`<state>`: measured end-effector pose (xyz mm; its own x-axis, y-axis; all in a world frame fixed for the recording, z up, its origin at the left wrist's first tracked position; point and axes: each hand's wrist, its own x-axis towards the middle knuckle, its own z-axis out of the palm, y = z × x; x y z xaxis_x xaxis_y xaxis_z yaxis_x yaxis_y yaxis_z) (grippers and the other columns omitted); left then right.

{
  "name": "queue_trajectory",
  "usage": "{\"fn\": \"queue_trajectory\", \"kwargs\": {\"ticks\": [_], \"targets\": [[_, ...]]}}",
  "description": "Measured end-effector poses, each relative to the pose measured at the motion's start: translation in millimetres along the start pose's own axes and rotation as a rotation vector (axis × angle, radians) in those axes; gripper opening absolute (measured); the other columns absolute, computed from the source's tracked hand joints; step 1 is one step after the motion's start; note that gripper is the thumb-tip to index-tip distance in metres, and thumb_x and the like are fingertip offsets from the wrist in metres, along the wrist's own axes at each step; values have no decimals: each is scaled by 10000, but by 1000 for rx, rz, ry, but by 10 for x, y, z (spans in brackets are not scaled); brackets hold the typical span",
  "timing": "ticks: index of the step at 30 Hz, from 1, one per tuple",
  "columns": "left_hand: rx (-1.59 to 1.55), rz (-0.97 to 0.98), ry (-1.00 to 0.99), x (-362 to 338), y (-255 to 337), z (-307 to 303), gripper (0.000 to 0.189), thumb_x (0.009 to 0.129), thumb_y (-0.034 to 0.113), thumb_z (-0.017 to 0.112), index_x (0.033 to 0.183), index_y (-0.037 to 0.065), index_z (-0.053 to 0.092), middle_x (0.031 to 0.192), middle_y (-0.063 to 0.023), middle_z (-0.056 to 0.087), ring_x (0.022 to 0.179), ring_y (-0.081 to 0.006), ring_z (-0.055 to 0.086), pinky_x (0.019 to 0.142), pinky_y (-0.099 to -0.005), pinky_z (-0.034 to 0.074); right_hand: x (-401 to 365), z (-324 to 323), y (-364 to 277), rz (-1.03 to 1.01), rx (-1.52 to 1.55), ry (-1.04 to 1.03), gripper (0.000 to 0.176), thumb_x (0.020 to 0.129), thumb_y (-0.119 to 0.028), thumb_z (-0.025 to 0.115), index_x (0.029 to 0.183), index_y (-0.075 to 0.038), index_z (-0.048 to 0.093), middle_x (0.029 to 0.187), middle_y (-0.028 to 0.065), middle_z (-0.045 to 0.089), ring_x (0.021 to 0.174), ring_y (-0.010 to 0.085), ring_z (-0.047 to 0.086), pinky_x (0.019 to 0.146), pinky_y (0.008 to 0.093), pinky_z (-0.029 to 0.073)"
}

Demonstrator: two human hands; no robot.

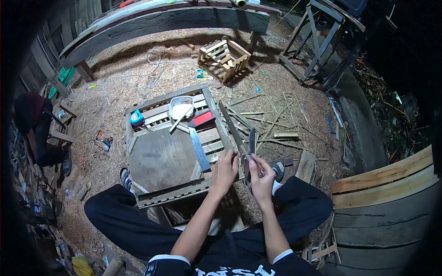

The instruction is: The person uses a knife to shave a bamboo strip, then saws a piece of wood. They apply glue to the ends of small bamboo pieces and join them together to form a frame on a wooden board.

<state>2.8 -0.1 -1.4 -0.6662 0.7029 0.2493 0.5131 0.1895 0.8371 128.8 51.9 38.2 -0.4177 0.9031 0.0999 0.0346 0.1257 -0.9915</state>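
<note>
My right hand point(261, 178) is closed round a knife whose dark, narrow blade point(252, 139) points away from me. Beside that blade runs a long dark strip point(230, 123), its near end reaching my fingers; its material is hard to tell. Just left of it, my left hand point(224, 171) has its fingers bent together near the strip's near end, and whatever they pinch is hidden. Both hands are over the right edge of a slatted wooden crate point(209, 99). On the crate lie a dark wooden board point(161, 158) and a blue ruler point(199, 149).
The crate also carries a white tub point(181, 106) with a stick, a red-and-black block point(201, 118) and a teal tape measure point(136, 117). Bamboo strips point(271, 124) litter the shavings. A bench point(170, 27), another crate point(224, 60) and a seated person point(41, 133) are around me.
</note>
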Motion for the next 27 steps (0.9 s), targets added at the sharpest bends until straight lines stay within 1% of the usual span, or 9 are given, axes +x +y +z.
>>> {"fn": "queue_trajectory", "kwargs": {"ticks": [2,4,10,12,16,19,22,24,27], "targets": [[6,-11,-2,-3,23,-9,159,1022,158,645,1107,23,639,1071,-220,677,964,-467,689,784,-562,561,-10,19,-11,15,18,2,349,1072,-164,694,1337,63,688,1074,50,752,875,50,663,746,204,517],[-24,-35,4,-7,75,-30,136,990,80,674,1077,-24,660,1006,-241,668,967,-460,668,821,-523,534,4,34,-27,29,37,1,348,1072,-164,694,1337,61,689,1071,47,752,869,48,662,741,203,516],[-18,-55,-11,-11,119,-69,140,994,95,668,1078,-17,662,1026,-235,675,977,-460,673,817,-521,540,28,4,-20,21,-9,12,342,1078,-180,687,1322,60,700,1110,54,743,905,58,665,763,205,522],[-26,-50,-4,-9,128,-73,140,994,95,668,1079,-16,662,1026,-233,677,979,-457,675,814,-521,543,39,-38,-21,2,-119,-25,346,1080,-188,684,1314,66,702,1131,62,740,937,73,672,808,219,539],[-31,-41,-2,-10,95,-56,143,991,98,669,1082,-13,664,1021,-230,679,981,-454,678,807,-521,548,14,21,-58,43,-51,-2,348,1081,-193,683,1307,71,701,1121,63,741,944,82,675,836,231,545],[-18,-57,-14,-13,96,-54,138,989,91,669,1080,-12,666,1018,-231,676,967,-456,677,804,-522,547,34,60,-46,-31,-140,11,349,1083,-193,679,1299,80,699,1125,75,740,961,86,673,842,239,546],[-18,-57,-11,-18,81,-48,132,987,85,668,1076,-11,669,1015,-235,671,952,-459,678,802,-523,546,33,82,-208,47,-90,-11,341,1080,-182,676,1291,84,698,1141,104,739,984,107,674,859,253,548],[-6,-34,-4,-22,55,-26,140,1006,132,654,1088,19,645,1025,-219,668,936,-459,691,777,-549,554,35,97,-327,21,-245,-54,342,1071,-192,655,1260,90,690,1129,188,769,1059,210,712,944,352,555],[3,-14,7,-30,45,-13,151,1024,179,640,1099,49,621,1037,-203,665,913,-458,706,752,-575,562,-32,137,-207,-68,-333,-12,315,1065,-179,654,1250,73,691,1114,198,767,1054,229,721,947,365,553]]}}
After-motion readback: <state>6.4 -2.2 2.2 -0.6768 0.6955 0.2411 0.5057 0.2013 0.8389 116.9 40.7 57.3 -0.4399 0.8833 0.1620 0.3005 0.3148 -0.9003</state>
